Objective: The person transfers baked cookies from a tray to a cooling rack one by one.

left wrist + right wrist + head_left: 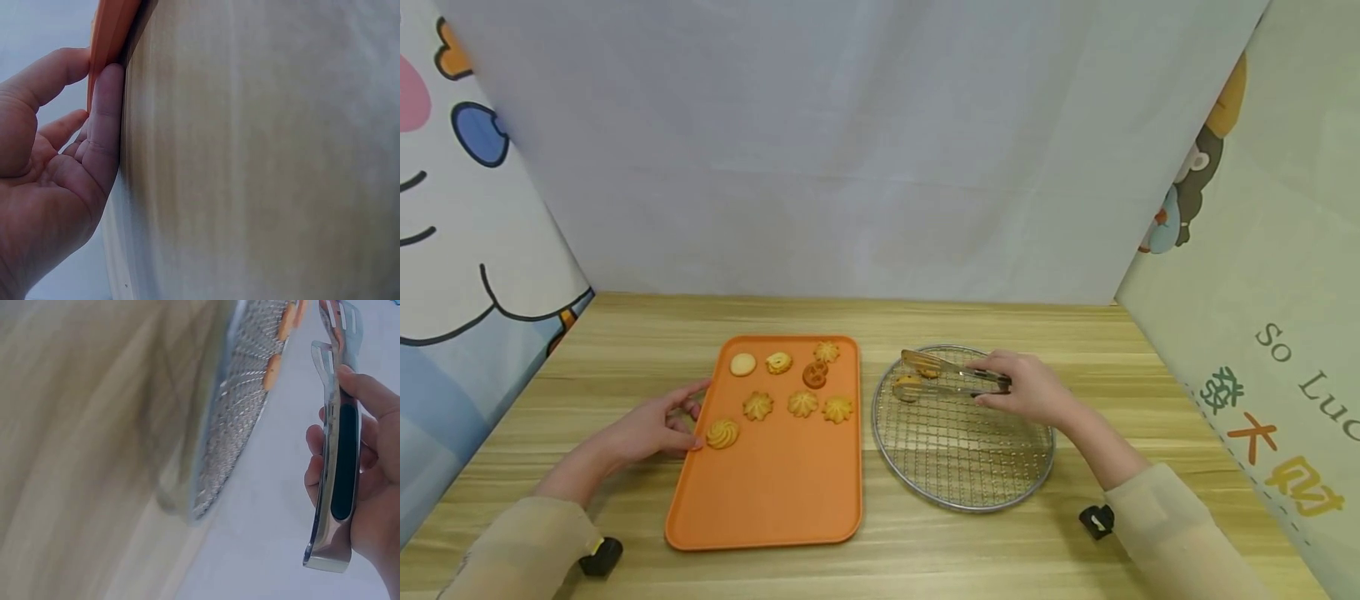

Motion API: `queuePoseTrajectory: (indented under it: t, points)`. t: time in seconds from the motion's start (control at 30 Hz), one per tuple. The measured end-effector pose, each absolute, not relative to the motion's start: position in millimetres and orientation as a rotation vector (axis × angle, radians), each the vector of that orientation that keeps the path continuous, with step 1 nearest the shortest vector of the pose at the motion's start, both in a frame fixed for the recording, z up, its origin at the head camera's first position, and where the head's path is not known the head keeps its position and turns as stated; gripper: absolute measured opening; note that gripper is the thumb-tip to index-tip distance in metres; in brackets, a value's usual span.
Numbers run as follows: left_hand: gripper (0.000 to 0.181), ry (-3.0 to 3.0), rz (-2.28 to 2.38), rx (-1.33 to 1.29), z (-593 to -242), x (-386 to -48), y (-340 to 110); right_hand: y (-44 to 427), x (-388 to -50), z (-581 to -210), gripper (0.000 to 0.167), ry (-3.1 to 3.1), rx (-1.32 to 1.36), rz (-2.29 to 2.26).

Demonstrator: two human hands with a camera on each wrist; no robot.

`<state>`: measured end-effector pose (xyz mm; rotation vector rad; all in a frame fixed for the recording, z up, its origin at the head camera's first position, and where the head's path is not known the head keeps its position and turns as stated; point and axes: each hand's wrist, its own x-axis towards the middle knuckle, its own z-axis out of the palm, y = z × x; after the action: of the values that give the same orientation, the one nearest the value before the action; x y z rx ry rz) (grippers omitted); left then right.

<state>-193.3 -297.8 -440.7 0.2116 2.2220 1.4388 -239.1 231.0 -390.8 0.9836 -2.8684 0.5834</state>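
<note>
At the left rim of the orange tray [775,500], my left hand [643,429] pinches the edge; the left wrist view has fingers [109,87] on both sides of the tray rim [112,37]. My right hand [1026,390] grips metal tongs [951,367] with dark handle pads, also seen in the right wrist view as tongs [340,444]. Spread apart, the tongs' slotted ends lie over a round wire rack [970,450], by two cookies: one [907,388] under the nearer end, the other [929,372] partly hidden by the farther end.
Several cookies lie on the tray's upper half, among them a round pale one [742,364], a brown one [815,374] and a swirled one [722,433]. The rack stands just right of the tray on the wooden table [775,575]. A white cloth [850,167] hangs behind.
</note>
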Motion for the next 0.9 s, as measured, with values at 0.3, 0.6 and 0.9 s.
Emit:
queuePoseTrajectory:
  t: [0.3,0.6,0.9]
  points:
    - [0.094,2.216,1.445,0.212,-438,-193,-298,218,-228,-369,0.05,-2.869,1.012,0.587]
    - [0.094,2.241,1.424,0.225,-438,-193,-299,203,-220,-357,0.05,-2.846,1.038,0.558]
    - [0.095,2.218,1.448,0.219,-440,-193,-299,188,-215,-355,0.049,-2.813,1.089,0.566]
